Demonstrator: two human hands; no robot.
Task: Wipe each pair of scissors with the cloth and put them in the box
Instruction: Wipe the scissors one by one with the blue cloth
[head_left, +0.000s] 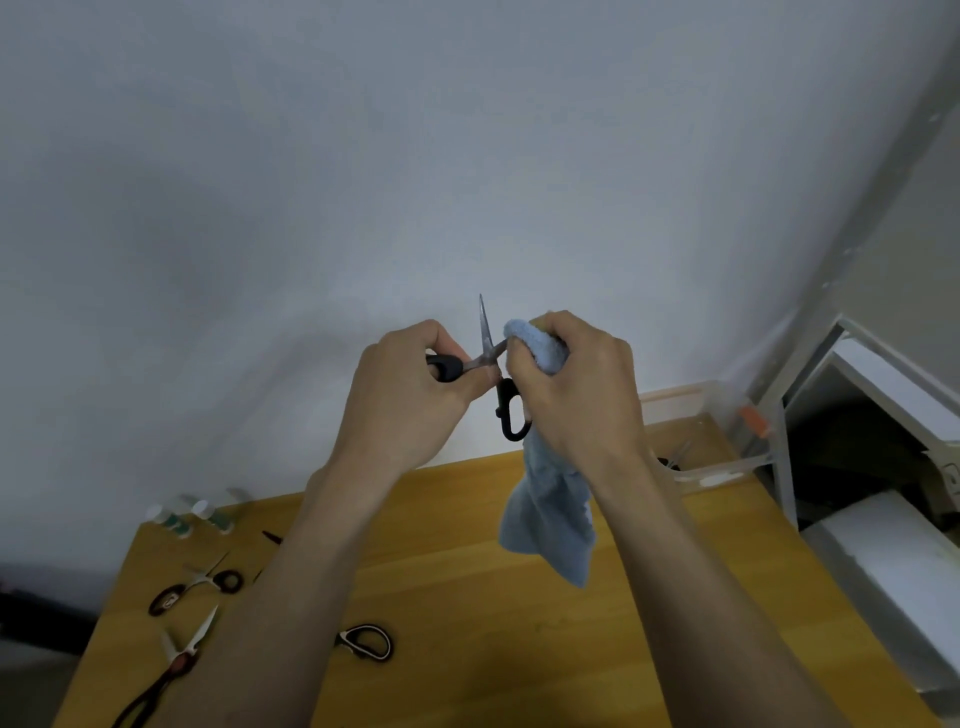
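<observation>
The left hand (410, 395) grips the open black scissors (491, 364) by one handle, up above the table (467, 597), so the right hand (576, 384), fingers curled round the blue cloth (545, 519), can rub one blade clean

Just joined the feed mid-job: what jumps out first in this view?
Dead centre, raised in front of the pale wall, the left hand grips black-handled scissors with blades spread, while the right hand presses a blue cloth on one blade. Below left, more scissors lie on the wooden table. A clear box sits at the table's far right corner.
</observation>
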